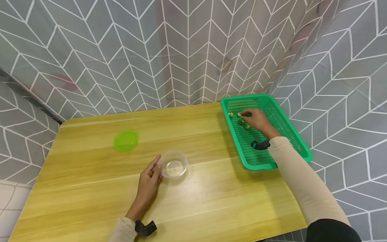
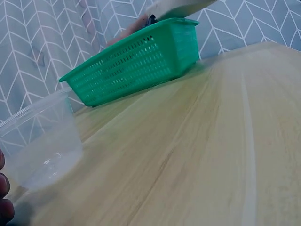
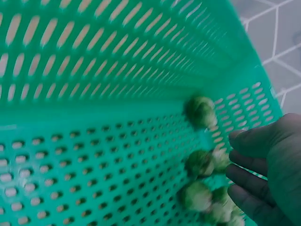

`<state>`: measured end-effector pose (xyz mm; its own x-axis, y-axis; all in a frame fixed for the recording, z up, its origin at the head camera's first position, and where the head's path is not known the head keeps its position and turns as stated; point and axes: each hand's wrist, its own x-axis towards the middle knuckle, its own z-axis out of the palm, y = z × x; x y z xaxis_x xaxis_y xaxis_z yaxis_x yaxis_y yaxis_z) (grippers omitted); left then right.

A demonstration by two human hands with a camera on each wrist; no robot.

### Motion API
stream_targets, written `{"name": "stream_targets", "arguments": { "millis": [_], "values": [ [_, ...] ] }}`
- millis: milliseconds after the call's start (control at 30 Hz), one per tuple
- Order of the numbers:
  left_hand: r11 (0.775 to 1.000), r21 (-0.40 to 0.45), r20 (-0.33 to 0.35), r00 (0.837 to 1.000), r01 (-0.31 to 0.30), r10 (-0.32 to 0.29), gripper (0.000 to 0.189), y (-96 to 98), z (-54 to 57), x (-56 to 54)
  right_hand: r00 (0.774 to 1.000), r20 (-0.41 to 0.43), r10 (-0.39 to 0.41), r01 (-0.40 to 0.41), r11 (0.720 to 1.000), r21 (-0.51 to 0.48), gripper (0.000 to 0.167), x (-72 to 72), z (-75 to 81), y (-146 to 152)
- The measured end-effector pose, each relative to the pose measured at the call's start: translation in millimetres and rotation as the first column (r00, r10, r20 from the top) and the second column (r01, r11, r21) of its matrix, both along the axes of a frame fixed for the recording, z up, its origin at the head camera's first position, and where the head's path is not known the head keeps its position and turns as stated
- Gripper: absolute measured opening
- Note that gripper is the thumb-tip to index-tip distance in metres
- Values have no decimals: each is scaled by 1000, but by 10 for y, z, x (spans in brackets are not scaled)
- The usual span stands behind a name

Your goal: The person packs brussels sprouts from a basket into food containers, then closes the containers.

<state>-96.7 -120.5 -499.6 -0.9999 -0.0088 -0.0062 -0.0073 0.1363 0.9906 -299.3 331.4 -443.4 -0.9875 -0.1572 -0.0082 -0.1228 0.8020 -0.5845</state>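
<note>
My left hand is at the left side of a clear round plastic bowl, thumb and fingers at its rim. In the left wrist view the bowl stands upright, with fingertips beside it. My right hand reaches into the far left part of a green slotted basket. In the right wrist view its fingers extend towards several small Brussels sprouts. A pale sprout lies right at the fingertips; the thumb stands apart from it.
A translucent lime-green lid lies on the wooden table, left of and behind the bowl. Grey patterned curtains hang behind the table and along its right side. One sprout sits in the basket's far left corner.
</note>
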Motion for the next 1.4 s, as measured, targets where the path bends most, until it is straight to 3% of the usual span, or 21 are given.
{"name": "stream_targets", "arguments": {
  "millis": [333, 567, 700, 900, 1133, 1400],
  "values": [
    [998, 67, -21, 1000, 1, 1, 41, -29, -65, 40, 997, 44, 70, -74, 993, 87, 39, -33, -240, 68],
    [993, 117, -35, 999, -6, 11, 40, 4, -121, 87, 995, -8, 102, -99, 977, 187, 37, -78, -346, 35],
    [991, 132, -52, 999, -6, 13, 39, 8, -133, 83, 995, -36, 94, -86, 980, 177, 33, -52, -359, 40],
    [994, 113, -57, 998, -5, 12, 38, -3, -105, 56, 998, -29, 53, -51, 996, 68, 33, -23, -311, 57],
    [992, 129, -63, 998, 10, -2, 38, -28, -77, 17, 1000, -3, -8, 8, 999, 42, 33, 36, -163, 56],
    [991, 135, -58, 998, 11, -3, 37, -46, -76, -6, 999, -11, -51, 50, 997, -60, 35, 147, 14, -20]
  ]
}}
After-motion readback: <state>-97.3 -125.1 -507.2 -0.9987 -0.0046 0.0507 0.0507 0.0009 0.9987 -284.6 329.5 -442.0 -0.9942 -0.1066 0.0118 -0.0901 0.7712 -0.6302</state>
